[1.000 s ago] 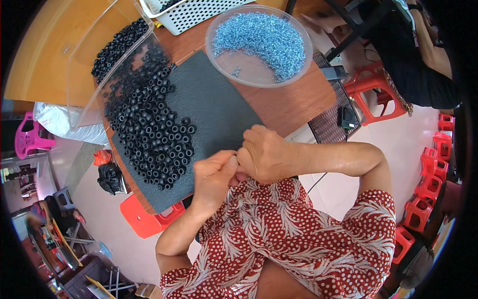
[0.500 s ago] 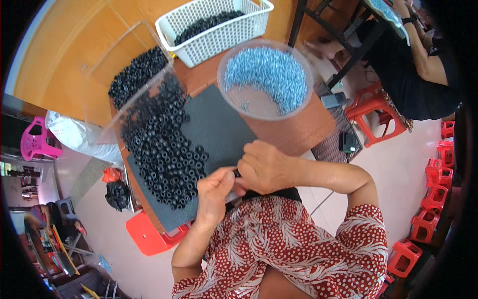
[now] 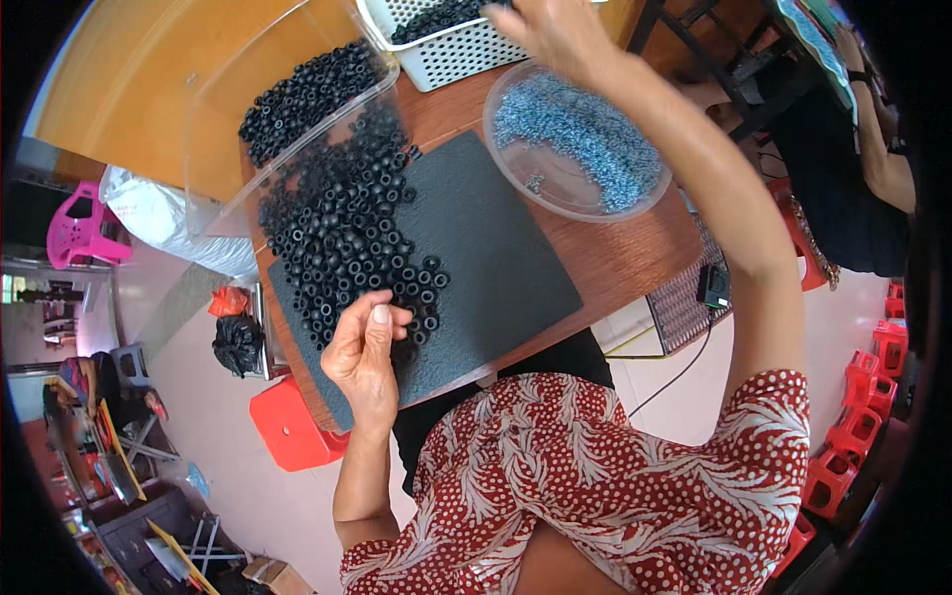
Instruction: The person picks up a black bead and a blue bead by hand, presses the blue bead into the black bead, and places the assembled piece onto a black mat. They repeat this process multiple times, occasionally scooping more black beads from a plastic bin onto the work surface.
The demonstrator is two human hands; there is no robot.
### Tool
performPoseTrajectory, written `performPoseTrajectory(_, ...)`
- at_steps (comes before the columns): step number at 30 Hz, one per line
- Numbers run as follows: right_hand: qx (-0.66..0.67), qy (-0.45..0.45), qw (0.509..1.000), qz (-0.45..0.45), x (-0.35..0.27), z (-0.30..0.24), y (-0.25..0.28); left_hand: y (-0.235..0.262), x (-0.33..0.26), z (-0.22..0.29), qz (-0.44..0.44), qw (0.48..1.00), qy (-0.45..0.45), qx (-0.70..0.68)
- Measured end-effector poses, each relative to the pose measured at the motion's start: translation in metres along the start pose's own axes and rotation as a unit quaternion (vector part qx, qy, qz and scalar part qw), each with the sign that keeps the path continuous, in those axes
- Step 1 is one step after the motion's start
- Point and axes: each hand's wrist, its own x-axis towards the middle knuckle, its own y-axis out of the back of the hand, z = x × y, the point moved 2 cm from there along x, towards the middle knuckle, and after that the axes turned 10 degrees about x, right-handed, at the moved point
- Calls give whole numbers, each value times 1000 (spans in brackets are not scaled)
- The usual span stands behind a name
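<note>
Small black rings (image 3: 347, 233) lie heaped on a dark grey mat (image 3: 496, 258) at the left of the table. My left hand (image 3: 365, 347) is at the heap's near edge, thumb and fingers curled together; whatever they hold, if anything, is hidden. My right arm reaches far forward, bringing my right hand (image 3: 560, 35) over the near side of a white perforated basket (image 3: 466, 59) with more black rings in it. That hand is smeared by motion, so its grip does not show. Below it stands a round clear tub (image 3: 555, 198) of small bluish metallic pieces (image 3: 595, 129).
A clear plastic bin (image 3: 213, 213) lies tipped at the back left, with black rings in and before its mouth. Red stools (image 3: 293, 426) stand at the left and along the right. Another person's arm (image 3: 883, 164) shows at the upper right.
My hands have parted. The right one has swung forward and up to the white basket; the left has moved slightly left and up to the black rings. The view has shifted.
</note>
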Motion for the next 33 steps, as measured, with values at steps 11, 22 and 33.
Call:
performPoseTrajectory(11, 128, 95, 987, 25, -39, -15, 0, -37, 44, 8, -85, 747, -447, 485)
performPoseTrajectory(22, 136, 106, 973, -155, -141, -18, -22, -73, 54, 3, -179, 742, -422, 489)
performPoseTrajectory(33, 111, 109, 981, -118, -143, -15, -12, -67, 44, -1, -164, 724, -417, 525)
